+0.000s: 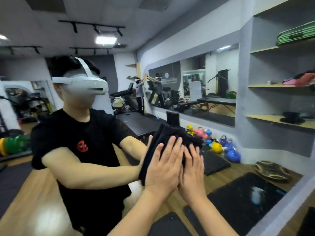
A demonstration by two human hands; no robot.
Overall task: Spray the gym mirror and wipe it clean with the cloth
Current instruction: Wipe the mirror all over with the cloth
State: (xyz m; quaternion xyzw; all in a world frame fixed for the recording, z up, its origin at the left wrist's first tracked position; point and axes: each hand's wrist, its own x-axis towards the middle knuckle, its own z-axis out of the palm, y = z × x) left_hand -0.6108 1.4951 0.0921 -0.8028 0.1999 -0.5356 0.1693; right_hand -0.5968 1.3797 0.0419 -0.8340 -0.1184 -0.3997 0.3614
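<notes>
Against the mirror point(51, 193), which fills most of the view, both hands press a folded black cloth point(163, 138) flat to the glass. The left hand point(163, 169) lies with fingers straight and spread over the cloth's lower middle; the right hand point(192, 172) sits just beside it, fingers also straight, its fingertips on the cloth's lower right edge. Neither hand curls round the cloth; they hold it only by pushing it onto the mirror. The cloth reaches up and to the left of the hands along the glass, its top corner well above the fingertips.

This looks like the wiping step. To do it well, I would keep the palms flat and the pressure even, so the whole pad stays on the mirror and does not slip out from under the open fingers. Overlapping passes, carried across the glass rather than rubbed in one patch, should avoid streaks. No spray bottle can be made out for certain; a pale blurred shape point(257, 195) shows low in the mirror's right part.
</notes>
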